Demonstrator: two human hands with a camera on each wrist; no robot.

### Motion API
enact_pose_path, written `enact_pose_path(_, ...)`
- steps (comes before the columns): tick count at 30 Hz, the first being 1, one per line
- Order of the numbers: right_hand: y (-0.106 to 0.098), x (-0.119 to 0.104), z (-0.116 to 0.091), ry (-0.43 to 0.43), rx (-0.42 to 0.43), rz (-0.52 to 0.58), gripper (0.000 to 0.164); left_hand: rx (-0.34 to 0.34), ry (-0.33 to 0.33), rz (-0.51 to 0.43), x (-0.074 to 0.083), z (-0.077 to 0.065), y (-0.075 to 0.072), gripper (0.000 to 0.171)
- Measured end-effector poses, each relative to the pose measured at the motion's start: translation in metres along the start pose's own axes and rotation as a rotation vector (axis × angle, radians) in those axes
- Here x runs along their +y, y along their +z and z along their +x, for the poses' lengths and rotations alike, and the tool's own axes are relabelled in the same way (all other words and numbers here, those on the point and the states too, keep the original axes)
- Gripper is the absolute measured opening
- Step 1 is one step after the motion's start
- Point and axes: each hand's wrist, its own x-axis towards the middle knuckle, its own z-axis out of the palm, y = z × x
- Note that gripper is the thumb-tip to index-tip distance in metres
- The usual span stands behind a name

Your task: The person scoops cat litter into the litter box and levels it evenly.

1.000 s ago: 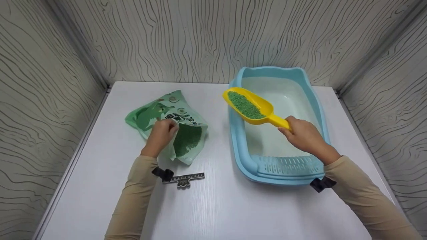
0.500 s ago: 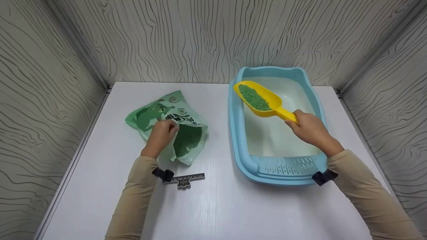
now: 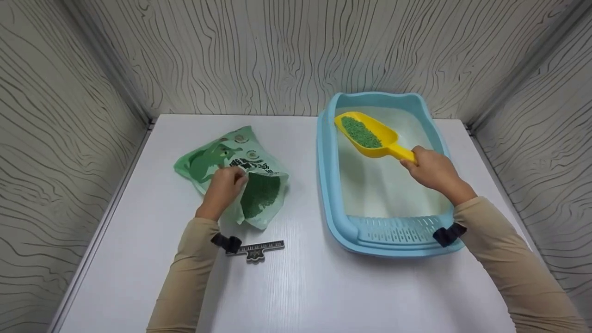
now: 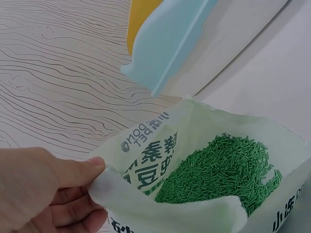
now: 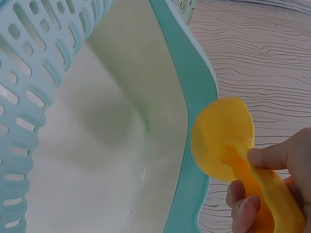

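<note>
My right hand (image 3: pixel 434 170) grips the handle of a yellow scoop (image 3: pixel 386 135), which carries a heap of green pellets (image 3: pixel 360 132). The scoop is over the back left part of a light blue litter box (image 3: pixel 327 185) with a white inside. In the right wrist view the underside of the scoop overlaps the box rim. My left hand (image 3: pixel 224 187) pinches the rim of a green litter bag (image 3: pixel 208 159) between thumb and fingers. The bag lies on its side with its mouth held wide; in the left wrist view green pellets (image 4: pixel 228 170) show inside it.
A dark ruler-shaped clip (image 3: pixel 255 249) lies on the white table (image 3: pixel 296 291) in front of the bag, partly behind the left wrist strap. A slotted blue grate (image 3: pixel 397 230) spans the front of the box. Wood-patterned walls (image 3: pixel 259 60) enclose the table at the back and sides.
My right hand has carried the loaded scoop right and slightly back, from above the left rim of the litter box to over its inside. My left hand and the bag have stayed put.
</note>
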Motion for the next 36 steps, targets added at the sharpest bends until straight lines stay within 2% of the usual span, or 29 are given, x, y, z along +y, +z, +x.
enact_pose_path(11, 0.005, 0.003, 0.020, 0.052, -0.057, 0.039, 0.038, -0.004, -0.017, -0.031, -0.001, -0.002, 0.000, 0.015)
enact_pose_path(18, 0.012, 0.000, 0.036, 0.043, -0.060, -0.043, 0.037, 0.005, 0.003, -0.014, 0.000, -0.001, 0.001, 0.014)
enact_pose_path(36, 0.018, -0.020, 0.065, 0.084, -0.135, -0.161, 0.035, 0.010, 0.000, -0.021, -0.001, -0.001, 0.002, 0.013)
